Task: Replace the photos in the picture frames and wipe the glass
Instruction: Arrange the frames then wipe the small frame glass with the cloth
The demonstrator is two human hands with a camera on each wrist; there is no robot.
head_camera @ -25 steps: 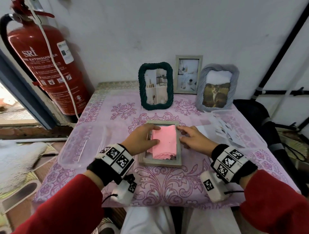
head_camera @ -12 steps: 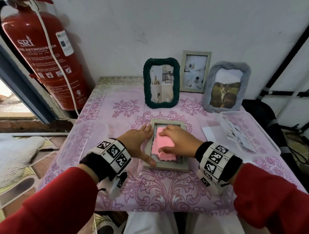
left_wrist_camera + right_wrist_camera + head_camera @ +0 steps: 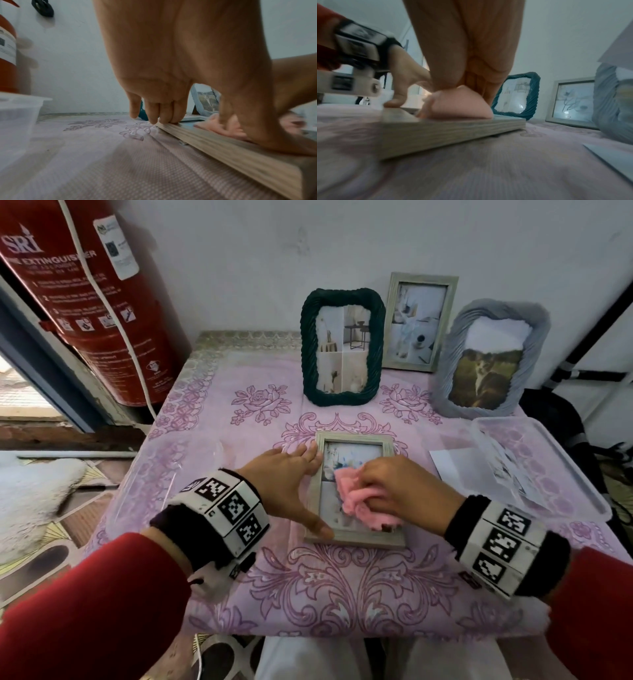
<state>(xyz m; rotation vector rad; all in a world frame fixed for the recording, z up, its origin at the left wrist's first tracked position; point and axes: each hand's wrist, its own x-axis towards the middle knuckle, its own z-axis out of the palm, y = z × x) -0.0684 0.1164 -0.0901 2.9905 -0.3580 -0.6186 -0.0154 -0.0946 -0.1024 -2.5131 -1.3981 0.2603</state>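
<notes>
A grey-wood picture frame (image 3: 354, 437) lies flat on the pink tablecloth, glass up, with a pale photo showing in its upper half. My right hand (image 3: 394, 487) grips a bunched pink cloth (image 3: 359, 499) and presses it on the lower part of the glass. My left hand (image 3: 284, 477) lies with straight fingers against the frame's left rail, thumb at the near left corner. The left wrist view shows the fingertips (image 3: 164, 116) on the frame (image 3: 231, 146). In the right wrist view, the cloth (image 3: 462, 106) sits on the frame (image 3: 450, 134).
Three frames stand against the wall: dark green (image 3: 308, 347), grey wood (image 3: 445, 320), blue-grey with an animal photo (image 3: 534, 354). A clear tub (image 3: 503, 421) of photos and a white sheet (image 3: 452, 470) lie to the right. A clear tub (image 3: 164, 474) and a fire extinguisher (image 3: 85, 302) are to the left.
The cloth lay spread flat over the frame; my right hand has bunched it up and moved it down the glass. My left hand slid off the cloth to the frame's left rail.
</notes>
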